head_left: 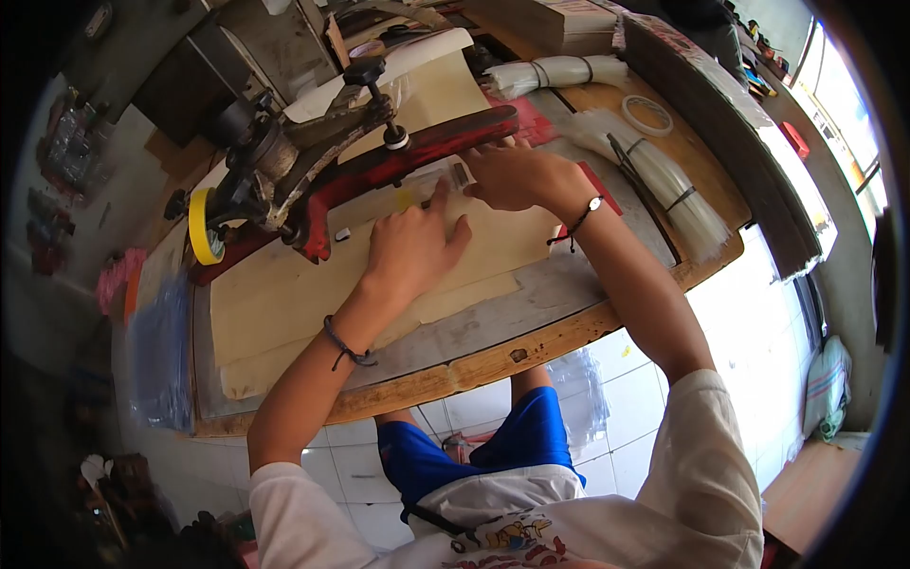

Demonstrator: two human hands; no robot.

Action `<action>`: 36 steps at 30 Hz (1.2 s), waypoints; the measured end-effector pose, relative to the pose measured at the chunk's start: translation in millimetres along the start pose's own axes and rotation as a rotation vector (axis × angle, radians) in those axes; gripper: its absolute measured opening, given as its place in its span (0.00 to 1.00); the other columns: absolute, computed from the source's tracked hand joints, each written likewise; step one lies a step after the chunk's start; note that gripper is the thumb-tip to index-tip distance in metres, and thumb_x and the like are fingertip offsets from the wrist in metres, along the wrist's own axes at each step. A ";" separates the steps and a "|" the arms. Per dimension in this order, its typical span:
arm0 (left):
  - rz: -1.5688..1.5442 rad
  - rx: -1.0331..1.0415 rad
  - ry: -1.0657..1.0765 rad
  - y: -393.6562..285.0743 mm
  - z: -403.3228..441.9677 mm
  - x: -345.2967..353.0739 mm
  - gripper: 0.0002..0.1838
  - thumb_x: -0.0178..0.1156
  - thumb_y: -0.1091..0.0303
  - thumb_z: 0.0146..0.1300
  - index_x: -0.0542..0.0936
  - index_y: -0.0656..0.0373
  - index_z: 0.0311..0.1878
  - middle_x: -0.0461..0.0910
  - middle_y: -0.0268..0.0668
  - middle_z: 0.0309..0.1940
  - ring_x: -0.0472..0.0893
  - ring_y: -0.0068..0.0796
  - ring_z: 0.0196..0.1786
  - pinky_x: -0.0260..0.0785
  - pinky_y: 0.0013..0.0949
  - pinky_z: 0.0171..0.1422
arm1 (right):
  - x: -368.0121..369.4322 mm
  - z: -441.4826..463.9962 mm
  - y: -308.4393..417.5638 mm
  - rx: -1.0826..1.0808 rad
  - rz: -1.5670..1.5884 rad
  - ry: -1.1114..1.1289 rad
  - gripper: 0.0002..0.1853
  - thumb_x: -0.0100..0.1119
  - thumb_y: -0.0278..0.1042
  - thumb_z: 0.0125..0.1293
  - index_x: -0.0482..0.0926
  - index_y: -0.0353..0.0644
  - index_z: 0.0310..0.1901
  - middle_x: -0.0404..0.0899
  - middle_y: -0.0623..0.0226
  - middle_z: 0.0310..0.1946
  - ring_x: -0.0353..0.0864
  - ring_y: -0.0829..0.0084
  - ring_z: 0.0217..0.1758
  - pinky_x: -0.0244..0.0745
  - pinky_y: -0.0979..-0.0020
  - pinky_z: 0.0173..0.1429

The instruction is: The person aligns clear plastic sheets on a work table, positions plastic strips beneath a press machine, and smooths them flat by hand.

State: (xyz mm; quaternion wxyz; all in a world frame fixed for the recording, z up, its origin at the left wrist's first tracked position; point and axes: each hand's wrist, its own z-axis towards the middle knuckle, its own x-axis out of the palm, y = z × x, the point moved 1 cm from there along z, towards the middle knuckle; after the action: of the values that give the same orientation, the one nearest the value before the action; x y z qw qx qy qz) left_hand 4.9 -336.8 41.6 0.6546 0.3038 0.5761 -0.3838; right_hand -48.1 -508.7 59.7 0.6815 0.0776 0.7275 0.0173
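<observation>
My left hand [410, 248] is over the tan sheet [284, 308] on the table, its index finger stretched toward a small clear plastic piece [433, 186] under the red bar. My right hand [521, 175] has its fingers spread at the right end of the red bar [427, 142]; whether they touch the bar is not clear. Neither hand visibly holds anything. The red bar belongs to a black and red clamp-like machine [275, 161] on the left. A small white piece [342, 233] lies on the sheet left of my left hand.
Bundles of clear plastic strips [555, 74] [654, 180] and a tape ring [647, 115] lie at the right. Yellow tape [204, 226] hangs on the machine. Plastic sheets [159, 356] hang at the left edge. The wooden table edge [455, 375] runs before my legs.
</observation>
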 end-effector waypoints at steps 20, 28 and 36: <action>-0.047 -0.008 -0.027 2.0 -0.9 1.7 0.34 0.52 0.49 0.67 0.68 0.59 0.72 0.80 0.51 0.19 0.83 0.57 0.27 0.79 0.55 0.38 | 10.9 4.8 -0.7 0.008 -0.096 -0.056 0.32 0.52 0.45 0.74 0.59 0.38 0.73 0.62 0.54 0.73 0.56 0.46 0.78 0.61 0.43 0.74; -0.062 0.001 -0.046 2.5 -0.2 1.7 0.34 0.52 0.50 0.67 0.69 0.61 0.71 0.80 0.51 0.19 0.83 0.57 0.27 0.79 0.55 0.39 | 13.4 13.5 -11.7 -0.044 0.014 -0.080 0.24 0.53 0.40 0.74 0.66 0.41 0.67 0.72 0.50 0.65 0.67 0.48 0.72 0.68 0.42 0.67; -0.099 0.021 -0.103 4.3 3.3 7.0 0.33 0.53 0.52 0.65 0.72 0.65 0.68 0.81 0.49 0.20 0.84 0.53 0.27 0.79 0.53 0.39 | 16.9 13.3 -13.0 -0.047 -0.004 -0.132 0.21 0.54 0.38 0.73 0.69 0.41 0.64 0.73 0.54 0.62 0.69 0.53 0.69 0.66 0.50 0.67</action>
State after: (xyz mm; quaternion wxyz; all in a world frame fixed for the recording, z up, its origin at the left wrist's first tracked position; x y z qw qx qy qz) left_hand 10.5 -338.5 35.0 0.6603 0.2620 0.5519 -0.4368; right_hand -37.1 -520.3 40.3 0.7296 0.0610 0.6806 0.0277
